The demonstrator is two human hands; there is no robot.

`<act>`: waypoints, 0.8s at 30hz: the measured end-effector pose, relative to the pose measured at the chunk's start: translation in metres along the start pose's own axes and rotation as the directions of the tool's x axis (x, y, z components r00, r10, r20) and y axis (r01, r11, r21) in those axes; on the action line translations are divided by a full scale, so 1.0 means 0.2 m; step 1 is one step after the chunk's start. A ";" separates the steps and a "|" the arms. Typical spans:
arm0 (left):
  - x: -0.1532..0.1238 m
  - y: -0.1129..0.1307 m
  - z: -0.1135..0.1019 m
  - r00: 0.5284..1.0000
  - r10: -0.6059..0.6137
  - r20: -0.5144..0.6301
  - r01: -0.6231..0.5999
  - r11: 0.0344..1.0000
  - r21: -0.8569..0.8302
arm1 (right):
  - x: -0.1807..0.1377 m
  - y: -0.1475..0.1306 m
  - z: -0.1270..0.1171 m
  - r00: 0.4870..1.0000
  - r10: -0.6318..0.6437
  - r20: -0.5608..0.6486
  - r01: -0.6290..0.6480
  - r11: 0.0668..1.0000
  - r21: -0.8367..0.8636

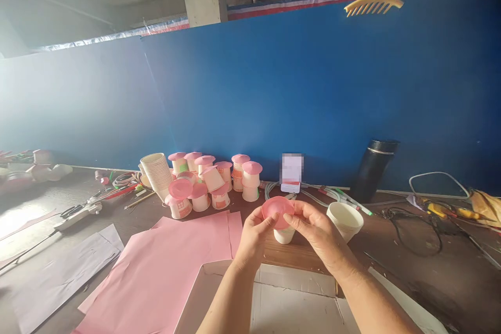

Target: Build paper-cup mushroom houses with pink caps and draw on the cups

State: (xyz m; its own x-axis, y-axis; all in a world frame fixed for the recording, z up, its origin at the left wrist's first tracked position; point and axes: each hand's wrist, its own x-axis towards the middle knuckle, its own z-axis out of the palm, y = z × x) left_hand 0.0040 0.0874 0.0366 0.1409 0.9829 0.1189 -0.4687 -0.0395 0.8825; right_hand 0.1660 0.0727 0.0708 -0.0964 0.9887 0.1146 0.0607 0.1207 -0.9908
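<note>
Just under my fingers (302,209): white cup (284,237), upper part hidden by the pink disc (277,209). Beyond them: phone (291,171), screen blurred. Nearer me: white box (293,305), cut off by the bottom edge.

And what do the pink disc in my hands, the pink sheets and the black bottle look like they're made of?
Pink disc: probably paper, matte, thin at the edge. Pink sheets: likely matte paper or thin card, flat with straight edges. Black bottle: perhaps coated metal, smooth, with a silvery band near the top.
</note>
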 end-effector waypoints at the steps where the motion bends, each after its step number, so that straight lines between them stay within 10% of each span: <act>1: -0.01 0.01 0.01 1.000 -0.013 0.011 0.013 1.000 0.015 | -0.01 0.00 0.00 1.000 0.019 0.009 -0.019 1.000 0.009; 24: -0.03 0.05 0.05 0.986 -0.150 -0.074 0.161 0.969 0.189 | -0.02 0.08 -0.01 0.993 0.062 -0.098 -0.073 0.991 -0.109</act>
State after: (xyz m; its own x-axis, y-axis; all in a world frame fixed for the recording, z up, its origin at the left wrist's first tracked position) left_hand 0.0073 0.0794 0.0493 0.1443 0.9883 -0.0486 -0.2662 0.0861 0.9601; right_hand 0.1701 0.0713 0.0541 0.0055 0.9982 0.0591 0.1757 0.0572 -0.9828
